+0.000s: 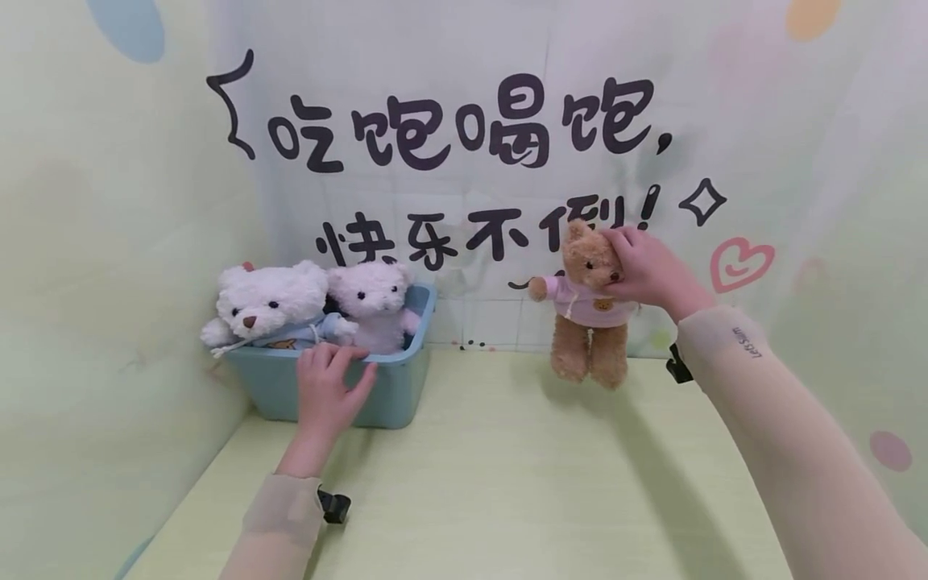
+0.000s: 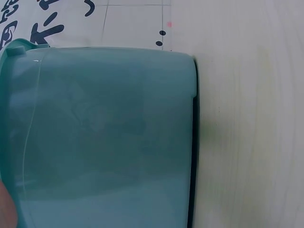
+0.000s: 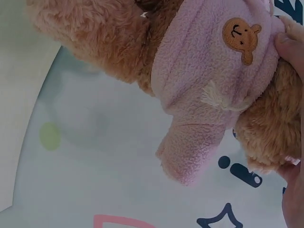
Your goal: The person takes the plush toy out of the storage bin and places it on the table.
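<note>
My right hand (image 1: 641, 270) grips a brown teddy bear (image 1: 590, 350) by its head, thumb across the front near the muzzle. The bear is upright, faces forward and wears a pink hoodie (image 3: 204, 71) with a small bear patch. Whether its feet touch the table cannot be told. At the left, my left hand (image 1: 329, 391) holds the front rim of a blue plastic bin (image 1: 395, 395), fingers over the edge and thumb outside. In the bin sit a white teddy bear (image 1: 275, 294) in a blue top and a pale pinkish teddy bear (image 1: 370, 294). Their lower parts are hidden.
The pale table (image 1: 500, 475) stretches between the bin and the brown bear. Behind stands a white wall hanging (image 1: 464, 64) with large dark lettering and a pink heart (image 1: 741, 266). A pale side panel (image 1: 109, 322) stands close to the bin's left.
</note>
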`<state>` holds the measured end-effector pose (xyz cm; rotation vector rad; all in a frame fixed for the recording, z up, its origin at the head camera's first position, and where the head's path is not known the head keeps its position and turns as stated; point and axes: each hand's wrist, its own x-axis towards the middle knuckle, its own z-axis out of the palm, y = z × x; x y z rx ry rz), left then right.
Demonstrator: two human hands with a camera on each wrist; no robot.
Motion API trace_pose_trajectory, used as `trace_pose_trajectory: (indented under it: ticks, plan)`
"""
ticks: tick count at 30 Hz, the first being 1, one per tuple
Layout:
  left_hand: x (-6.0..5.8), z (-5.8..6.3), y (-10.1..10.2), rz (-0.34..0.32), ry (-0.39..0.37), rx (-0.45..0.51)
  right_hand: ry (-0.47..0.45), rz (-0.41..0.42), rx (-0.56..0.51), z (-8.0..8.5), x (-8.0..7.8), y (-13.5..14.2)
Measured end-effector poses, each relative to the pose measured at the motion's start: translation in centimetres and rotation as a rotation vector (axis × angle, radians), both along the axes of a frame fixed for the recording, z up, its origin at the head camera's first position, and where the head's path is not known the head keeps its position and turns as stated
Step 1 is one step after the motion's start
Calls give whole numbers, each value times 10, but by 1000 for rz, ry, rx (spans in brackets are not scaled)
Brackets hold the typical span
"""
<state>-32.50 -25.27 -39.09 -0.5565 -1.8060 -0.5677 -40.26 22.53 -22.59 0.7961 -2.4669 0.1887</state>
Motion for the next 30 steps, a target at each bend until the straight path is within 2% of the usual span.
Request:
trace_pose_trajectory:
  ticks: [6, 11, 17, 20, 25, 30]
  plan:
    - [4, 0, -5, 8, 7, -8, -27, -29, -3, -22, -6, 2]
    - [7, -1, -5, 12, 1, -10, 6, -56, 63, -43, -9, 2]
    - [9, -3, -3, 13, -1, -7, -18, -118, 108, -64, -8, 0]
    - [9, -4, -2, 9, -3, -11, -24, -101, 89, -71, -9, 0]
    - [8, -3, -1, 10, 16, -1, -5, -24, 60, -86, -15, -1]
    - [5, 0, 1, 16, 22, -7, -36, -22, 56, -104, -16, -4]
